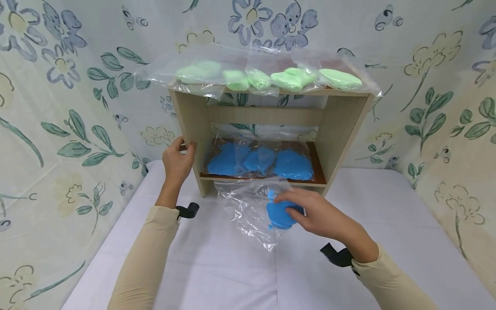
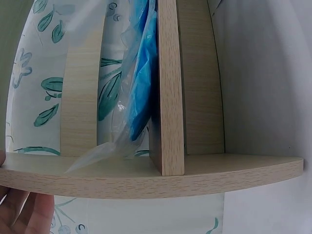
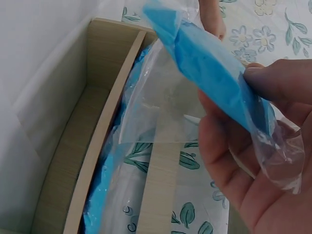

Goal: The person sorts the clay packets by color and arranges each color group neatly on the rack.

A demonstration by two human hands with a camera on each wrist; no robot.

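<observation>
My right hand (image 1: 315,213) pinches a clear plastic zip bag (image 1: 279,217) with a soft blue filling, thumb on one face and fingers on the other. The bag hangs in front of the lower board (image 1: 263,183) of a small wooden shelf, its clear part spread to the left. In the right wrist view the blue bag (image 3: 209,66) tilts between thumb and fingers. My left hand (image 1: 178,161) grips the shelf's left side panel (image 1: 192,129) at its front edge, fingers (image 2: 39,212) outside. On the lower board lie several similar blue bags (image 1: 259,159) in a row.
Across the shelf's top board lie several clear bags with light green filling (image 1: 294,79), some overhanging the front edge. The shelf stands on a white-covered table (image 1: 232,275). Behind and beside it hangs flowered cloth (image 1: 426,129).
</observation>
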